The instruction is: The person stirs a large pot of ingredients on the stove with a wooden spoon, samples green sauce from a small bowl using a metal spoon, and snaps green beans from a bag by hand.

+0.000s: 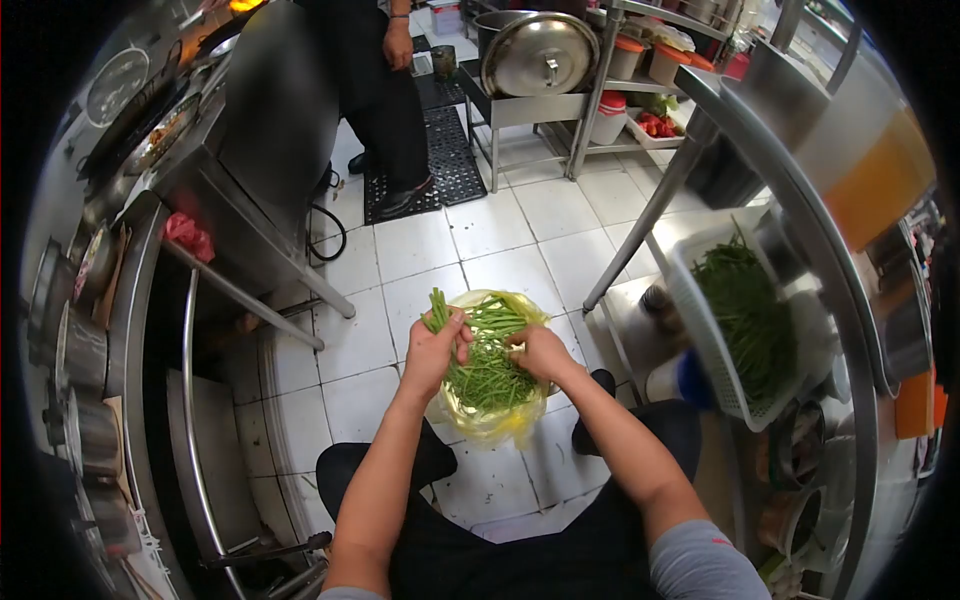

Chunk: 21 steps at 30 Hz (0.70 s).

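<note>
Between my knees sits an open yellowish plastic bag (478, 428) full of cut and whole green stalks (487, 378). My left hand (436, 350) is closed around a small bunch of green stalks (437, 309), whose ends stick up above the fingers, over the bag's left side. At the right side of the bag, my right hand (540, 353) has its fingers bent down among the stalks; its fingertips are partly hidden, and what they hold cannot be made out.
On the right, a white basket (697, 335) of long greens rests on a lower shelf beside a metal table leg (645, 225). Another person (385, 110) stands on a black mat (455, 160) ahead. Pans and a steel counter line the left. A large lidded pot (540, 55) stands at the back.
</note>
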{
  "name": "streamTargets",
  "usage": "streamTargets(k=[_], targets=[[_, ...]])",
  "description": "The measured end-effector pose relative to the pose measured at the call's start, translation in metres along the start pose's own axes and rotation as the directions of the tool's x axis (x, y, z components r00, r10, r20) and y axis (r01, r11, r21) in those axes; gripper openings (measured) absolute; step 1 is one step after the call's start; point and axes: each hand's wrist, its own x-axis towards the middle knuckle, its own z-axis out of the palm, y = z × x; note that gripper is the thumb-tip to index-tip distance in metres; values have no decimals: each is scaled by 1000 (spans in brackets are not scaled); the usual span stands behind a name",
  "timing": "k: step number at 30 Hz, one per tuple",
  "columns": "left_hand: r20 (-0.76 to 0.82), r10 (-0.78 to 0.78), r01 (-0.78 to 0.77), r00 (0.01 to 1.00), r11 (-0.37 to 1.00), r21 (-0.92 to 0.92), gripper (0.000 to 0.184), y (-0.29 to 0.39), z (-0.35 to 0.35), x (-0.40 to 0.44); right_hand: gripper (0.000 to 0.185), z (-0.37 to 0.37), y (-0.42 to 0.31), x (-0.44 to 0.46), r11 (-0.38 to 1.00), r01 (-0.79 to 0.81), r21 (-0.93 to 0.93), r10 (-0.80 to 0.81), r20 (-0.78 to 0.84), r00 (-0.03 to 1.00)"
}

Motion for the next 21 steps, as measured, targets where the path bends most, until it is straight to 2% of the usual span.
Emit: streamTargets(k=[1, 3, 5, 7, 8, 10, 11, 13, 14, 15, 17, 21], targets=[[-2, -2, 2, 1000, 1000, 2, 17, 2, -3, 0, 27, 7, 2, 1, 1000, 0, 3, 0, 2, 1000], [13, -71, 72, 997, 993, -94, 16, 6, -3, -2, 24, 20, 5, 0, 998, -23, -50, 14, -158, 987], [35, -101, 105, 994, 985, -140, 16, 12, 0, -5, 25, 21, 9, 4, 996, -64, -69, 54, -141, 989], [77, -136, 146, 988, 980, -134, 17, 14, 1, -7, 26, 30, 20, 9, 990, 59, -131, -99, -322, 942], [83, -139, 149, 987, 980, -132, 17, 14, -1, -6, 26, 33, 27, 10, 990, 53, -130, -93, -326, 941], [58, -189, 167, 980, 950, 262, 21, 6, -6, -4, 25, 34, 33, 9, 974, 96, -204, -155, -296, 943], [63, -189, 166, 980, 950, 263, 21, -1, -5, -3, 25, 35, 35, 8, 974, 91, -205, -151, -299, 942], [91, -204, 93, 975, 741, 665, 24, -19, -6, -3, 20, 38, 36, 8, 975, 90, -202, -152, -317, 936], [171, -111, -62, 979, 639, 767, 28, -39, -14, 0, 20, 41, 36, 9, 975, 90, -203, -153, -321, 935], [175, -108, -67, 979, 637, 768, 28, -36, -9, -3, 18, 43, 37, 10, 974, 81, -213, -152, -345, 926], [50, -90, -18, 995, 325, 946, 25, -32, 1, -8, 16, 46, 40, 10, 973, 66, -220, -147, -375, 915], [-6, -51, 25, 999, 376, 926, 23, -27, 6, -2, 13, 44, 36, 9, 973, 87, -215, -167, -389, 906]])
